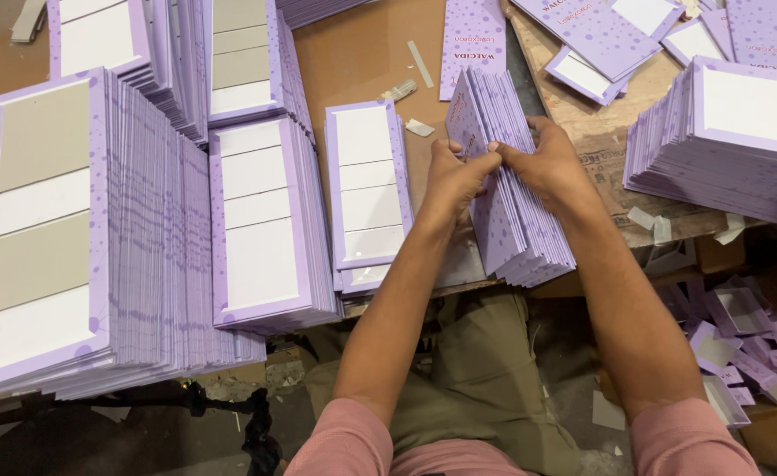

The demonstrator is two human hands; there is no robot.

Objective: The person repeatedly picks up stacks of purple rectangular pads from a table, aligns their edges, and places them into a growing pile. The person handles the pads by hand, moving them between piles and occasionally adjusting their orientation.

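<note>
A thick bundle of purple dotted cards [516, 225] stands on edge at the front of the brown table [353, 53]. My left hand [453, 176] pinches the nearest card of the bundle at its upper left side. My right hand [551, 163] grips the top of the same bundle from the right, fingers curled over the card edges. The two thumbs nearly touch at the top of the bundle. A short flat stack of purple-framed cards with white panels [366, 189] lies just left of my left hand.
Tall stacks of the same purple cards stand at the left [44, 238] and centre left [265, 220], with more behind [243, 53]. Another stack sits at the right [732, 141]. Loose cards lie at the top right [600, 35]. Folded purple pieces [741, 344] lie on the floor.
</note>
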